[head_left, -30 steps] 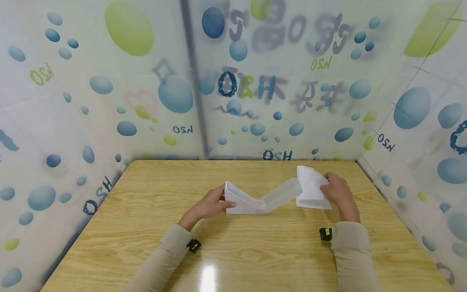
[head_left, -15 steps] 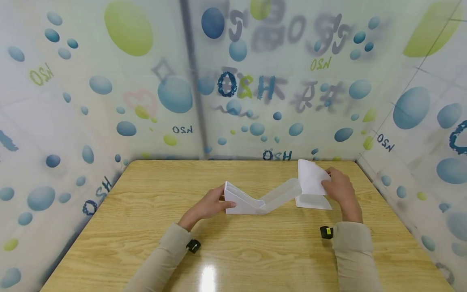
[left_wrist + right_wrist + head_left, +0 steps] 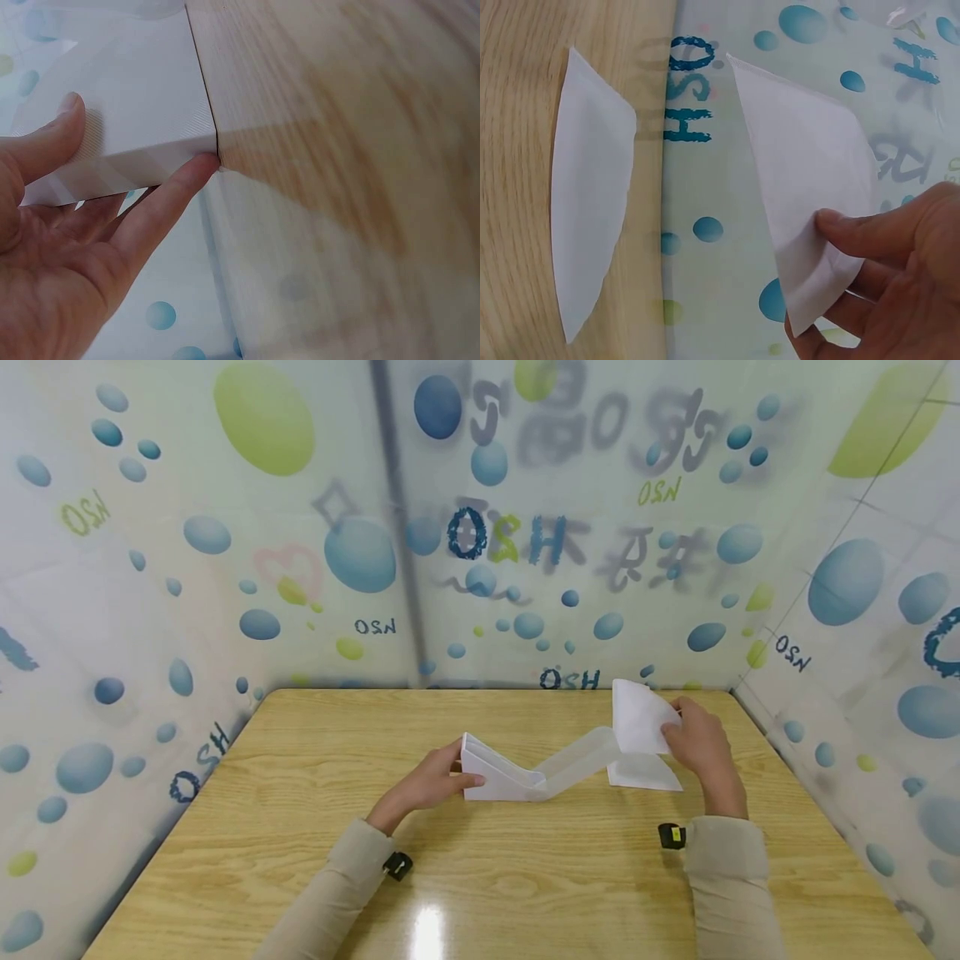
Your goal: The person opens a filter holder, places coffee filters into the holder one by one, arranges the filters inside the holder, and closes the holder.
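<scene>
My left hand (image 3: 429, 778) grips the end of a white plastic case (image 3: 497, 781) standing on the table, thumb on its near side and fingers behind. In the left wrist view, one finger reaches the corner of the case (image 3: 146, 90). The case's frosted translucent lid (image 3: 579, 762) is swung out to the right. With thumb and fingers, my right hand (image 3: 697, 742) pinches a flat, folded white sheet (image 3: 641, 722), raised off the tabletop. A second white piece (image 3: 645, 773) lies under it, its curved edge visible in the right wrist view (image 3: 592, 187).
Both hands work over a wood-grain table (image 3: 525, 877). A patterned curtain (image 3: 480, 610) with blue and green dots hangs along the back edge and both sides. Small black devices (image 3: 671, 836) sit at both wrists.
My right hand has lifted the white sheet up and slightly away, uncovering more of the white piece below. The left hand and the case have stayed in place.
</scene>
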Demonstrator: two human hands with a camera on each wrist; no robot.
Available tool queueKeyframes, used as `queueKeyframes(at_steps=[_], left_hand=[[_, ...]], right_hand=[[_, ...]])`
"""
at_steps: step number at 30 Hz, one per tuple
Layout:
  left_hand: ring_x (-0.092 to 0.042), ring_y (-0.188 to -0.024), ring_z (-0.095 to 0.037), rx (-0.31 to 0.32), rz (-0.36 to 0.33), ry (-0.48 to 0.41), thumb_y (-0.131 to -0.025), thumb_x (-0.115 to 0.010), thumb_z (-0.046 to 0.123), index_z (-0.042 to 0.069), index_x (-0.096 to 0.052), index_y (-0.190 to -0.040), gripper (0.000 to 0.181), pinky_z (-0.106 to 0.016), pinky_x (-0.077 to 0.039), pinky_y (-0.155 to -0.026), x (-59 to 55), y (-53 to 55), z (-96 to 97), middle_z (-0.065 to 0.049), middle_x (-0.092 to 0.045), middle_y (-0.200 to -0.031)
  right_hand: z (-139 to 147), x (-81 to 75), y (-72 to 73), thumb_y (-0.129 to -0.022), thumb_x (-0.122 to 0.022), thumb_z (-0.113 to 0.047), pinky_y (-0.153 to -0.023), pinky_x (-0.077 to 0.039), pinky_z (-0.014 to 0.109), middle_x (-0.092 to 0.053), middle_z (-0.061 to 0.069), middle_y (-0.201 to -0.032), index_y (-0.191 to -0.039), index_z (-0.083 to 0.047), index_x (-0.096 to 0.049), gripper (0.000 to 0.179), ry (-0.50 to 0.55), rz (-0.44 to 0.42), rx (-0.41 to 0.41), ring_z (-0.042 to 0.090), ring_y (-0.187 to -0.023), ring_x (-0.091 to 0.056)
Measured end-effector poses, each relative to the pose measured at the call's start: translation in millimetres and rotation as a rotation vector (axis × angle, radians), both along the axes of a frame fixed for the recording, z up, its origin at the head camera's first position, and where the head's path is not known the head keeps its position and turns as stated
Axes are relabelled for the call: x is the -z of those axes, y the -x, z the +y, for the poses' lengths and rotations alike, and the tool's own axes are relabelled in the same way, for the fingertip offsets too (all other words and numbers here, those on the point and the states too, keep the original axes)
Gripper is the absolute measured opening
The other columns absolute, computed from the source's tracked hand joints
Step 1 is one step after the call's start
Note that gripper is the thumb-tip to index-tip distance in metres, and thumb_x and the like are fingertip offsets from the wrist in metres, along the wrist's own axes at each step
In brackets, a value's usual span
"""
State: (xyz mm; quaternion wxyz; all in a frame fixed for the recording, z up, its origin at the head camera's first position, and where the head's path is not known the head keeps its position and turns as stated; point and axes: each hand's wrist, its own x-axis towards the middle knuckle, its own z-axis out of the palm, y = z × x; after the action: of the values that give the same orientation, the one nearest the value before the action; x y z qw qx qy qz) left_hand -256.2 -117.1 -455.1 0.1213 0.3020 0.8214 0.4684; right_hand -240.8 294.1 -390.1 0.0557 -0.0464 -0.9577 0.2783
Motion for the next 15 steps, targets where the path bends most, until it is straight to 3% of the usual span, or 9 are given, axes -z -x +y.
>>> queueKeyframes(at_steps=[15], left_hand=[[-0.070,-0.112,-0.032,-0.002,0.006,0.018,-0.102,-0.066,0.013,0.006,-0.055,-0.130,0.031,-0.036,-0.062,-0.083,-0.6,0.3,0.4,-0.016,-0.068,-0.126]], right_hand=[[-8,-11.6,-4.4,-0.104,-0.049,-0.010,-0.091,-0.051,0.063,-0.054,0.039,-0.137,-0.139,0.012,-0.048,0.041,0.046,0.046,0.011,0.052,-0.114,-0.056]])
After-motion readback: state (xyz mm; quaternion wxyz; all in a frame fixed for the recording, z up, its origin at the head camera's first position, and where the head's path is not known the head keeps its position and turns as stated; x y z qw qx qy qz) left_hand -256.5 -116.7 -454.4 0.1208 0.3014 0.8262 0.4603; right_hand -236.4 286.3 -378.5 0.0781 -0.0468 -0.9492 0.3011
